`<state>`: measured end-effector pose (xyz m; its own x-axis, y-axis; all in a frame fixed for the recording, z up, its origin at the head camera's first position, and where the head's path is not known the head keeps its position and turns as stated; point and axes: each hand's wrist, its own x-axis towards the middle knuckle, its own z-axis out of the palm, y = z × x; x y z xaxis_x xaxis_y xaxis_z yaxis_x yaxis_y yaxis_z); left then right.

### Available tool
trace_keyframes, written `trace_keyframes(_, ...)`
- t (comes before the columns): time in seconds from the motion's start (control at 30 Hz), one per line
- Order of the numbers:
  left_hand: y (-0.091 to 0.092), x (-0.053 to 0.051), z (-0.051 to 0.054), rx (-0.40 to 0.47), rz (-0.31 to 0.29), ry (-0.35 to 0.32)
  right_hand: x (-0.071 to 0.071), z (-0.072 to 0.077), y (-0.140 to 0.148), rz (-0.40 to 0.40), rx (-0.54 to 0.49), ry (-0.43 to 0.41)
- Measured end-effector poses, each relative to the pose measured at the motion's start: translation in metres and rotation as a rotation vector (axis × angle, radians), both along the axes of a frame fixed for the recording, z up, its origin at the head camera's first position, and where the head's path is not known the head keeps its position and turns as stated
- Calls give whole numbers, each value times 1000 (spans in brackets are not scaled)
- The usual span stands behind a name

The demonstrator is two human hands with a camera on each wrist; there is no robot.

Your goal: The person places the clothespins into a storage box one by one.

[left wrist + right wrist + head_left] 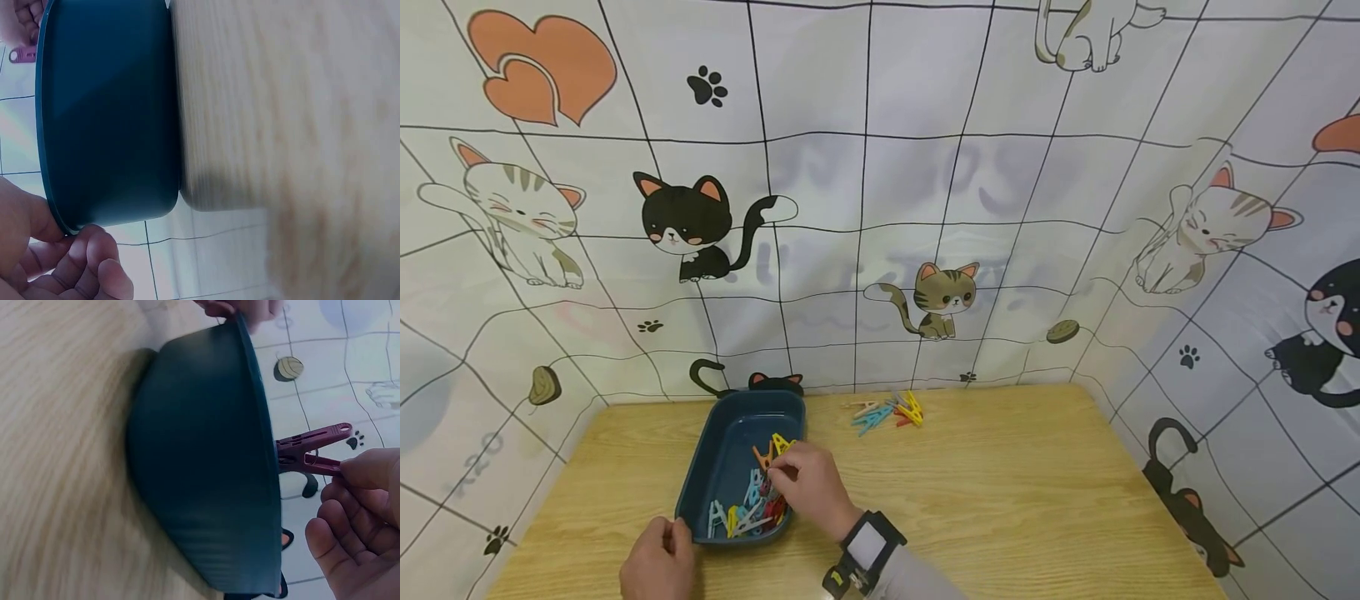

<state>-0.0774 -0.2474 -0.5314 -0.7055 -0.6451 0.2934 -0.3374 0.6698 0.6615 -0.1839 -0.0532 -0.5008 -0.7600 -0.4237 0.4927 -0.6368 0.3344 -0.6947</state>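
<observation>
A dark teal plastic bin (700, 467) stands on the wooden table, with several coloured clothespins (752, 508) heaped toward its near end. My left hand (658, 558) pinches the rim at the near left corner; in the left wrist view its thumb and fingers (103, 250) meet at that edge. Over the bin's right side is my right hand (816, 487). Its thumb and finger pinch one handle of a maroon clothespin (312, 447), whose jaw end is hidden behind the bin wall. An orange clothespin (763, 457) and a yellow clothespin (781, 443) show just beyond the right hand.
A small pile of clothespins (887, 412), blue, yellow, red and pale, lies near the table's back edge, right of the bin. The wooden tabletop (1000, 500) extends to the right. A white cat-print sheet (820, 250) hangs behind and at both sides.
</observation>
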Motion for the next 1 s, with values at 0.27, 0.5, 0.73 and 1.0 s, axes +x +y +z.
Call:
trace_keyframes(0.27, 0, 0, 0, -18, -8, 18, 5, -3, -17, 17, 69, 23)
trace_keyframes(0.5, 0, 1, 1, -16, -2, 20, 6, -4, -20, 51, 127, 6)
trace_keyframes(0.73, 2, 1, 2, -13, 3, 25, 2, -6, -13, 43, 84, -32)
trace_keyframes(1.0, 3, 1, 4, 24, 18, -18, -3, -2, 2, 17, 46, -53)
